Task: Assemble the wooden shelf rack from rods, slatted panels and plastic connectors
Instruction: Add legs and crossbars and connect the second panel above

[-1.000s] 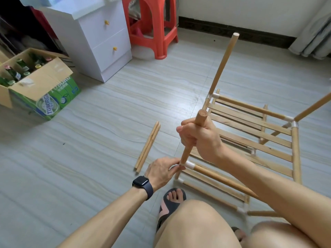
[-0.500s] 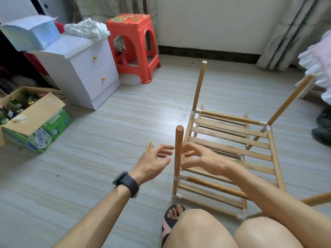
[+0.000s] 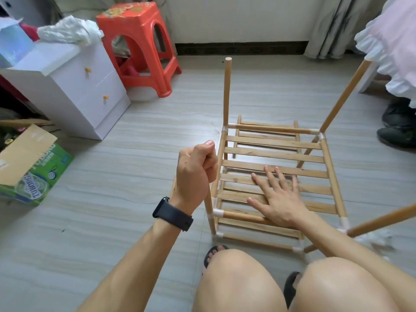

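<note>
The wooden rack (image 3: 276, 152) lies on the floor in front of my knees, a slatted panel framed by rods with white plastic connectors (image 3: 217, 213) at the corners. A second slatted panel shows beneath it. Rods stand up from the far-left corner (image 3: 227, 91) and far-right corner (image 3: 344, 95), and one leans out at the near right (image 3: 382, 219). My left hand (image 3: 195, 172) is closed in a fist around the upper end of the near-left rod (image 3: 209, 203), hiding its top. My right hand (image 3: 278, 199) lies flat on the slats, fingers spread.
A white drawer cabinet (image 3: 74, 91) and a red plastic stool (image 3: 139, 41) stand at the back left. An open cardboard beer box (image 3: 33, 167) sits at the left. Black shoes (image 3: 398, 129) and pale ruffled cloth (image 3: 391, 48) are at the right.
My left hand has closed around the near-left rod. My right hand has left that rod and now rests flat on the slats. The view has tilted upward.
</note>
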`<state>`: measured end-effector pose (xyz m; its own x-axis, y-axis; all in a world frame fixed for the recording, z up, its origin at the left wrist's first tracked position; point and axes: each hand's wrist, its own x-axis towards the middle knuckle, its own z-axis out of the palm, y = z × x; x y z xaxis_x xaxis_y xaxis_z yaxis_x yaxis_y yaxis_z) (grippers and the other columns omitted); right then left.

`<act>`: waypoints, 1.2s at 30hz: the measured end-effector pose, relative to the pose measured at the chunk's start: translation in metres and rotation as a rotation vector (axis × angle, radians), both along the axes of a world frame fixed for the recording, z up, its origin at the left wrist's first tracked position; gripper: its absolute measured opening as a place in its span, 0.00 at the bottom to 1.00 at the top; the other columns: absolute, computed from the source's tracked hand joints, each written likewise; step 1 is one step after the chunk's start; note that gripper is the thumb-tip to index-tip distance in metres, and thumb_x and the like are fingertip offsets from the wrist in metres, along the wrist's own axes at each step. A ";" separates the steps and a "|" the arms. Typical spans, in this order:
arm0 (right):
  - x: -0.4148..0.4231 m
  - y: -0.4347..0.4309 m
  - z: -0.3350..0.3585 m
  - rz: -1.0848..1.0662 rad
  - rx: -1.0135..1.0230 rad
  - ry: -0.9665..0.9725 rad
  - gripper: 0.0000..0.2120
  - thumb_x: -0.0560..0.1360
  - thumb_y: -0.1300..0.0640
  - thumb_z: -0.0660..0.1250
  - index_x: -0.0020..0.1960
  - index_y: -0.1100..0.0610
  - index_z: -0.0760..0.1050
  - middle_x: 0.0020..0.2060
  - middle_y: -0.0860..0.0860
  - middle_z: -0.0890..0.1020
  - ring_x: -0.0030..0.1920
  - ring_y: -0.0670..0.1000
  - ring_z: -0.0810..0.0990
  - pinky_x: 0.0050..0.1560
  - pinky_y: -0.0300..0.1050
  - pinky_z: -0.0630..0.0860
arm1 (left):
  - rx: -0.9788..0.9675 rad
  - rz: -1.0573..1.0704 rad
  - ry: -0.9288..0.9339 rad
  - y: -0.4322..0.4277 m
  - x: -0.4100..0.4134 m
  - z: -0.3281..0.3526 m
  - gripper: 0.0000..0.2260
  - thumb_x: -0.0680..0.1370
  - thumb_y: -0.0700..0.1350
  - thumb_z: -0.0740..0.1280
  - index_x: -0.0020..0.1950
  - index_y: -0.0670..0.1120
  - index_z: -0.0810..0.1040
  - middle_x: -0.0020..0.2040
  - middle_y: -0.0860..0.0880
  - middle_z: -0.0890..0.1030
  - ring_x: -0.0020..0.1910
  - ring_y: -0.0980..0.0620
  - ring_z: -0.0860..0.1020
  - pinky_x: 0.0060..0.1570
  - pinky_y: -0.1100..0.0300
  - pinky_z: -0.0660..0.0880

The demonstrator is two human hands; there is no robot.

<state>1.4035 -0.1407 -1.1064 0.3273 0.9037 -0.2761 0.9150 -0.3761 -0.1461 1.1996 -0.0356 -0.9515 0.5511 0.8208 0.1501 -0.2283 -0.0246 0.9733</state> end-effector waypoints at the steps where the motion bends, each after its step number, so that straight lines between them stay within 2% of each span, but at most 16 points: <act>1: 0.001 0.000 -0.001 0.000 0.002 0.000 0.39 0.71 0.21 0.38 0.77 0.33 0.33 0.77 0.46 0.28 0.76 0.53 0.25 0.74 0.67 0.31 | -0.007 -0.024 -0.014 0.002 0.000 -0.002 0.21 0.77 0.46 0.58 0.23 0.52 0.62 0.22 0.55 0.59 0.21 0.56 0.56 0.25 0.64 0.54; 7: 0.004 -0.001 -0.004 0.020 -0.024 0.009 0.39 0.72 0.21 0.41 0.77 0.33 0.32 0.76 0.46 0.26 0.75 0.54 0.24 0.72 0.67 0.28 | -0.017 -0.083 -0.052 0.011 -0.001 -0.011 0.18 0.71 0.51 0.61 0.26 0.50 0.57 0.22 0.55 0.58 0.21 0.56 0.55 0.25 0.67 0.54; 12: 0.002 0.000 0.003 0.056 -0.050 0.057 0.40 0.73 0.23 0.46 0.78 0.35 0.35 0.77 0.47 0.28 0.75 0.54 0.24 0.73 0.67 0.29 | 0.007 -0.072 0.002 0.003 -0.010 -0.010 0.17 0.72 0.51 0.61 0.24 0.50 0.61 0.22 0.54 0.60 0.22 0.55 0.57 0.26 0.62 0.54; 15: 0.011 -0.005 0.015 0.052 -0.059 0.126 0.37 0.76 0.27 0.49 0.80 0.37 0.39 0.78 0.47 0.32 0.78 0.53 0.30 0.76 0.67 0.35 | 0.070 -0.145 0.172 0.007 -0.015 0.004 0.18 0.75 0.48 0.57 0.25 0.47 0.72 0.23 0.50 0.65 0.24 0.51 0.63 0.30 0.58 0.60; 18: 0.014 -0.025 0.031 -0.018 0.087 0.240 0.34 0.78 0.31 0.52 0.80 0.39 0.48 0.80 0.45 0.41 0.80 0.49 0.39 0.78 0.63 0.43 | 0.237 -0.169 0.397 0.017 -0.019 0.033 0.17 0.76 0.48 0.58 0.39 0.47 0.86 0.33 0.45 0.81 0.35 0.47 0.78 0.42 0.53 0.72; 21: 0.014 -0.062 0.038 -0.122 0.341 0.388 0.26 0.80 0.40 0.59 0.77 0.42 0.62 0.80 0.44 0.54 0.80 0.47 0.50 0.79 0.54 0.52 | 0.550 -0.087 0.628 0.019 -0.005 0.073 0.15 0.78 0.54 0.59 0.50 0.54 0.85 0.45 0.53 0.86 0.49 0.52 0.81 0.50 0.53 0.74; 24: 0.013 -0.111 0.040 -0.203 0.526 0.456 0.21 0.80 0.44 0.62 0.73 0.43 0.70 0.75 0.40 0.64 0.77 0.42 0.59 0.77 0.49 0.60 | 0.973 -0.041 0.854 -0.001 0.035 0.100 0.13 0.82 0.55 0.60 0.60 0.55 0.81 0.54 0.57 0.82 0.56 0.56 0.76 0.51 0.58 0.71; 27: 0.008 -0.160 0.041 -0.326 0.631 0.541 0.16 0.79 0.50 0.67 0.67 0.44 0.77 0.71 0.37 0.71 0.70 0.33 0.66 0.70 0.39 0.68 | 1.201 -0.216 1.049 -0.026 0.086 0.083 0.15 0.83 0.55 0.59 0.68 0.58 0.75 0.63 0.55 0.78 0.63 0.53 0.73 0.56 0.57 0.69; 29: 0.004 -0.195 0.035 -0.451 0.696 0.607 0.14 0.78 0.55 0.69 0.62 0.43 0.80 0.66 0.34 0.75 0.65 0.29 0.70 0.64 0.32 0.71 | 1.295 -0.365 1.169 -0.042 0.117 0.047 0.17 0.82 0.56 0.58 0.71 0.60 0.71 0.69 0.54 0.74 0.69 0.50 0.69 0.67 0.51 0.66; 31: 0.003 -0.219 0.021 -0.576 0.704 0.600 0.13 0.78 0.56 0.70 0.58 0.42 0.82 0.61 0.32 0.78 0.62 0.31 0.74 0.60 0.30 0.73 | 1.296 -0.487 1.295 -0.052 0.134 0.004 0.19 0.82 0.56 0.58 0.74 0.61 0.67 0.74 0.52 0.69 0.74 0.47 0.64 0.74 0.46 0.59; 33: 0.013 -0.244 0.000 -0.700 0.625 0.554 0.11 0.78 0.55 0.69 0.58 0.44 0.82 0.60 0.34 0.79 0.62 0.34 0.75 0.59 0.29 0.71 | 1.218 -0.602 1.361 -0.068 0.150 -0.040 0.22 0.82 0.57 0.57 0.77 0.61 0.62 0.79 0.49 0.60 0.78 0.45 0.56 0.76 0.40 0.51; 36: 0.037 -0.271 -0.042 -0.804 0.389 0.471 0.13 0.80 0.53 0.66 0.63 0.47 0.79 0.64 0.42 0.79 0.66 0.43 0.75 0.65 0.37 0.69 | 1.087 -0.628 1.384 -0.088 0.164 -0.099 0.25 0.82 0.63 0.51 0.80 0.64 0.50 0.82 0.50 0.45 0.81 0.43 0.43 0.76 0.36 0.41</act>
<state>1.4400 -0.4118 -1.1485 0.8126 0.5177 -0.2676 0.2281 -0.7051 -0.6714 1.3639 -0.1234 -1.0504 0.8690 0.3401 -0.3595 0.3885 -0.9188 0.0699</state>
